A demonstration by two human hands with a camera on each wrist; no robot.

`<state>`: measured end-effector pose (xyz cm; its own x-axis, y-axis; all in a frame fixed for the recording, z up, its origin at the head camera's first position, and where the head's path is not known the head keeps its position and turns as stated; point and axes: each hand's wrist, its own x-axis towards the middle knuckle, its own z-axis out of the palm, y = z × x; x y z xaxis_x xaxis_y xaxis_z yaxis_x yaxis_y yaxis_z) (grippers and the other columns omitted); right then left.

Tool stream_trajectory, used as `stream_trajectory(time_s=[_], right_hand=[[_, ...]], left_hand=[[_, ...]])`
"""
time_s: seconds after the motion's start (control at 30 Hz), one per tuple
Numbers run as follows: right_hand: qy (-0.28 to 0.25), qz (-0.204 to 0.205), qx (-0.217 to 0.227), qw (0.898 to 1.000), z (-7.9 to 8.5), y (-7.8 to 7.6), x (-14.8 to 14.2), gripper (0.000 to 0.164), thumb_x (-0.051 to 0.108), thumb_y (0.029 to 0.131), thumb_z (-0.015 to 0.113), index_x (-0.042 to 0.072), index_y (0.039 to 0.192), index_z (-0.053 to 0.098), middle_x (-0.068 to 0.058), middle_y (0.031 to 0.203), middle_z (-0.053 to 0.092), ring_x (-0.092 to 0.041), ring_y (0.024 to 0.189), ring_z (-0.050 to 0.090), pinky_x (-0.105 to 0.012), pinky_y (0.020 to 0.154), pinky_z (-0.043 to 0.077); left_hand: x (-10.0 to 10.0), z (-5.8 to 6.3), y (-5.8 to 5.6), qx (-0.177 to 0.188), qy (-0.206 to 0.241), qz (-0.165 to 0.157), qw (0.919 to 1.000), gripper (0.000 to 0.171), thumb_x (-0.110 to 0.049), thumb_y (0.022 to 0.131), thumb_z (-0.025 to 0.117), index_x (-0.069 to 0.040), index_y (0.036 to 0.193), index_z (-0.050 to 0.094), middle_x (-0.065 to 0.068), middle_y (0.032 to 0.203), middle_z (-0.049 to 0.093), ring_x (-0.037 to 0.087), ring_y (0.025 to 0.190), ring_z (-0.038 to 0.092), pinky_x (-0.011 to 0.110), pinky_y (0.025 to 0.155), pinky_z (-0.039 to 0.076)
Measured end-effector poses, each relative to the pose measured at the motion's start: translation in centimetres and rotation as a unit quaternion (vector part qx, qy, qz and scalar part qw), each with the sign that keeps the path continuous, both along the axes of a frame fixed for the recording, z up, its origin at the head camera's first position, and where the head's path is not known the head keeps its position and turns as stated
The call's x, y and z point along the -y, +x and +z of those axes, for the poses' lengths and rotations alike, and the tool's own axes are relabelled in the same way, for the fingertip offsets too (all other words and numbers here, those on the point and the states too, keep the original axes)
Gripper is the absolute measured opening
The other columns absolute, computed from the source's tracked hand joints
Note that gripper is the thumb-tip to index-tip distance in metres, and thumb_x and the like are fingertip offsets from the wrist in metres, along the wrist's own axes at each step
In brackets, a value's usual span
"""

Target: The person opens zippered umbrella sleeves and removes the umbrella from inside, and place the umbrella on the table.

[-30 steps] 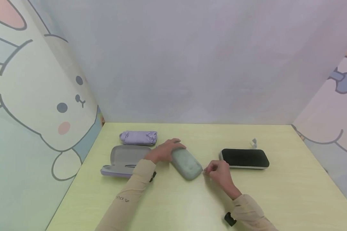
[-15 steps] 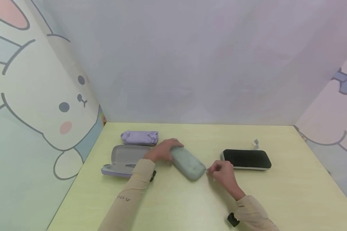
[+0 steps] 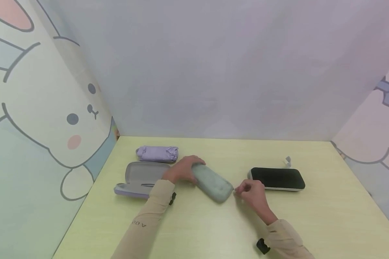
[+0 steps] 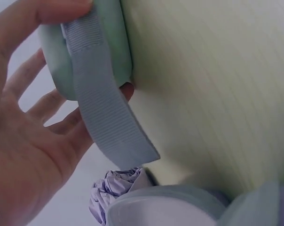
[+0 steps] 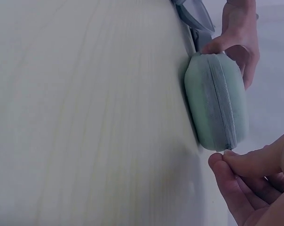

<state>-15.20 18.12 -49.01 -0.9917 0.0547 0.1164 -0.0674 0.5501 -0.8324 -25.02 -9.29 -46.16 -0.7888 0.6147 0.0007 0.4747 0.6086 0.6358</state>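
A soft green zip case (image 3: pixel 214 184) lies slanted across the middle of the table. My left hand (image 3: pixel 185 169) grips its far left end, thumb on the near side and fingers round the other, as the left wrist view shows. A grey ribbed strap (image 4: pixel 106 103) hangs from that end. At the opposite end, my right hand (image 3: pixel 253 194) pinches the small zipper pull (image 5: pixel 228 148) between thumb and index finger; the fingertips hide most of it. The zipper (image 5: pixel 220 101) runs along the case's edge in the right wrist view.
An open lilac case (image 3: pixel 146 174) with a grey lining and a dark slim item inside stands beside my left forearm. Behind it lies a crumpled purple bundle (image 3: pixel 157 154). A black-topped case (image 3: pixel 277 178) sits right, a small white piece (image 3: pixel 288 162) behind it.
My right hand and the near end of the green case have shifted slightly right. Both hands keep their hold. The whole head view has moved a little.
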Motion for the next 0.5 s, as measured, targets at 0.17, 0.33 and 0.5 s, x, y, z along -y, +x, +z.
stream_trajectory(time_s=[0.17,0.33,0.5], right_hand=[[0.006,0.002,-0.001,1.0,-0.02,0.06,-0.21,0.023,-0.011,0.068,0.069,0.007,0.057,0.06,-0.001,0.067,0.069,-0.013,0.066,0.066,-0.02,0.062,0.047],[0.009,0.003,0.0,1.0,-0.13,0.06,-0.34,0.022,-0.01,0.068,0.069,0.007,0.057,0.06,-0.001,0.067,0.069,-0.013,0.065,0.066,-0.02,0.062,0.048],[0.007,0.0,0.002,1.0,-0.08,0.06,-0.42,0.021,-0.011,0.067,0.068,0.007,0.057,0.061,-0.002,0.067,0.069,-0.013,0.065,0.066,-0.02,0.063,0.047]], left_hand=[[-0.13,0.27,0.32,-0.006,0.0,0.003,1.0,0.069,0.0,0.054,0.082,-0.007,0.12,0.062,0.009,0.124,0.059,0.025,0.116,0.052,0.038,0.099,0.039],[-0.2,0.38,0.51,-0.006,-0.005,0.01,0.9999,0.068,-0.001,0.056,0.083,-0.007,0.12,0.062,0.009,0.123,0.059,0.025,0.116,0.051,0.037,0.099,0.039],[-0.32,0.17,0.51,-0.003,-0.003,0.014,0.9999,0.068,-0.001,0.055,0.083,-0.007,0.12,0.062,0.009,0.123,0.059,0.025,0.115,0.052,0.038,0.098,0.04]])
